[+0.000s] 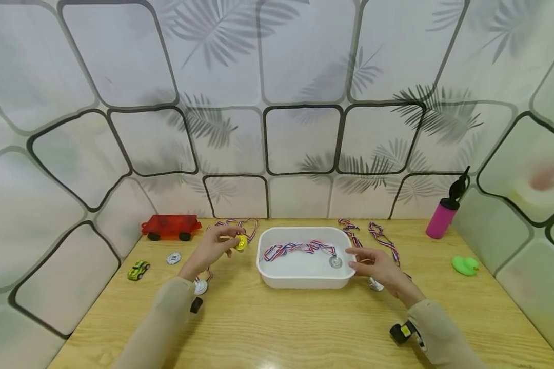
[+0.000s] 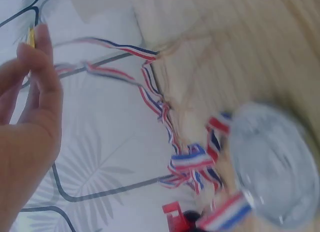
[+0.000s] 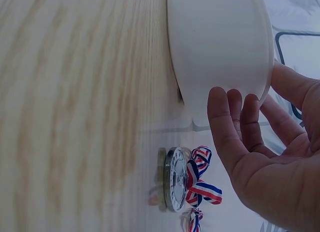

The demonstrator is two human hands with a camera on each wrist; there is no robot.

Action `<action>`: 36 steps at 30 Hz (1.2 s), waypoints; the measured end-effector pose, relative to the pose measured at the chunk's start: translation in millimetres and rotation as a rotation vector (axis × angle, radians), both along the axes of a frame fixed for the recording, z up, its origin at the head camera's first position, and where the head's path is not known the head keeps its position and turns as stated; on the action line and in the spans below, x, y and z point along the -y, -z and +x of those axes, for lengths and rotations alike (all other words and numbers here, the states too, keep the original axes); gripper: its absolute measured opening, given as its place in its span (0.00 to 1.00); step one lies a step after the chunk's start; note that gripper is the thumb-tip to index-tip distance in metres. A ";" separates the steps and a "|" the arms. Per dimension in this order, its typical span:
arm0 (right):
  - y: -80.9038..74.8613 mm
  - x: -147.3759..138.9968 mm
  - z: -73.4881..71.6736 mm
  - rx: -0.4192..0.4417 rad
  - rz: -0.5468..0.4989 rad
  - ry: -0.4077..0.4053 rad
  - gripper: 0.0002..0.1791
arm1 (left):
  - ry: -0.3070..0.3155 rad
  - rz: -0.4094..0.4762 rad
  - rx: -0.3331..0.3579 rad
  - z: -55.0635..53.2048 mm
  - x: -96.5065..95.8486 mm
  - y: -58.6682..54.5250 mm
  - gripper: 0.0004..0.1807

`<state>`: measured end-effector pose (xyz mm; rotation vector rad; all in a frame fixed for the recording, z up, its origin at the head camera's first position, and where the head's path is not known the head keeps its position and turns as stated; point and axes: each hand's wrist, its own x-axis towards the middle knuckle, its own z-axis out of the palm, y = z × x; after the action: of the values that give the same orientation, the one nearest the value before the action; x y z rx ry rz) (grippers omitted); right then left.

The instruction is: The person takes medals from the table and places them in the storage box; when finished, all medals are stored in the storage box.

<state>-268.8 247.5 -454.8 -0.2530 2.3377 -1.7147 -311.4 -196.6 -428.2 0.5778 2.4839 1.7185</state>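
Note:
My left hand (image 1: 216,248) pinches a gold medal (image 1: 242,242) by its edge, left of the white tub (image 1: 304,282). The medal's striped ribbon (image 2: 115,45) trails back to the table in the left wrist view. At the tub's right end, my right hand (image 1: 382,267) grips the rim, fingertips against the outer wall in the right wrist view. Inside the tub lies a silver medal (image 1: 335,262) with its red, white and blue ribbon (image 1: 300,248). One silver medal (image 3: 176,179) lies below my right hand, and another (image 1: 200,287) beside my left forearm.
On the left are a red toy car (image 1: 171,227), a small green toy car (image 1: 138,270) and a poker chip (image 1: 173,258). A pink pump (image 1: 438,220) and a green rubber duck (image 1: 465,265) stand on the right. Patterned walls (image 1: 300,154) enclose the table.

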 end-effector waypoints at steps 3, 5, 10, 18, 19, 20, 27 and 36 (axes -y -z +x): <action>0.9 -0.3 -0.4 0.002 -0.005 -0.004 0.31 | -0.056 0.041 0.010 -3.4 -3.0 -2.0 0.16; 0.9 -0.5 -0.5 0.002 -0.008 -0.004 0.31 | -0.096 0.072 0.028 -5.1 -6.1 -5.2 0.17; -0.1 -0.4 0.3 -0.003 -0.005 -0.002 0.31 | -0.166 0.188 0.003 -7.9 -14.2 -17.5 0.18; -0.9 -0.1 0.4 -0.008 -0.003 -0.007 0.31 | -0.195 0.247 -0.066 -13.1 -16.1 -39.4 0.20; -0.9 -0.1 0.4 -0.008 -0.005 -0.009 0.32 | -0.193 0.246 -0.070 -14.2 -15.5 -41.7 0.20; -0.9 -0.2 0.3 -0.009 -0.006 -0.011 0.32 | -0.190 0.248 -0.071 -15.3 -15.0 -44.2 0.20; -0.7 -1.8 -0.1 -0.014 -0.022 -0.019 0.32 | -0.164 0.245 -0.134 -19.8 -17.4 -69.2 0.20; 1.8 -0.7 -0.4 -0.015 -0.010 -0.013 0.31 | -0.154 0.248 -0.221 -21.9 -22.9 -103.4 0.23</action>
<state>-269.2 248.1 -456.6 -0.2831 2.3334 -1.7240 -333.4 -173.7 -324.7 0.6427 2.5346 2.1521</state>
